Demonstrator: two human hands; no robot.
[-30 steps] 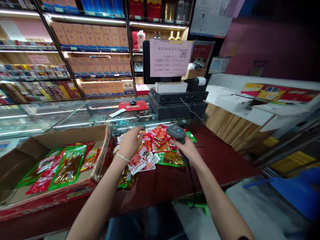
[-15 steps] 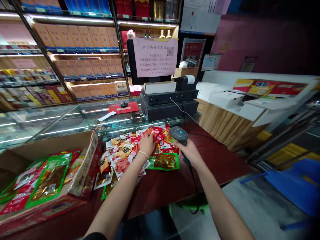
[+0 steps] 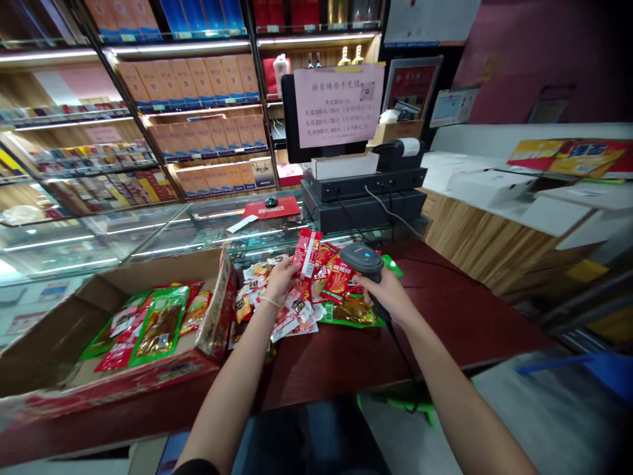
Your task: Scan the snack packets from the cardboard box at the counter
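Note:
Pinched in my left hand (image 3: 281, 282) is a red snack packet (image 3: 306, 253), raised above the pile with its barcode side showing. My right hand (image 3: 390, 295) is wrapped round the handle of a dark grey barcode scanner (image 3: 362, 260), whose head carries a small blue light. The scanner's head is to the right of the held packet, apart from it. Beneath both hands lies a heap of snack packets: red ones (image 3: 338, 280), white and pink ones (image 3: 297, 310), and a green-edged brown one (image 3: 353, 311) at the front right.
To the left stands an open cardboard box (image 3: 217, 323) with several green and red packets inside. Behind the heap are a glass counter (image 3: 212, 232) and a dark register (image 3: 366, 191) below a screen with a pink paper sign (image 3: 336, 109). The scanner's cable (image 3: 401, 346) hangs over the table's front edge.
My left hand has lifted a red packet off the heap and turned its barcode side into view. The scanner stays in my right hand. The camera view has shifted left.

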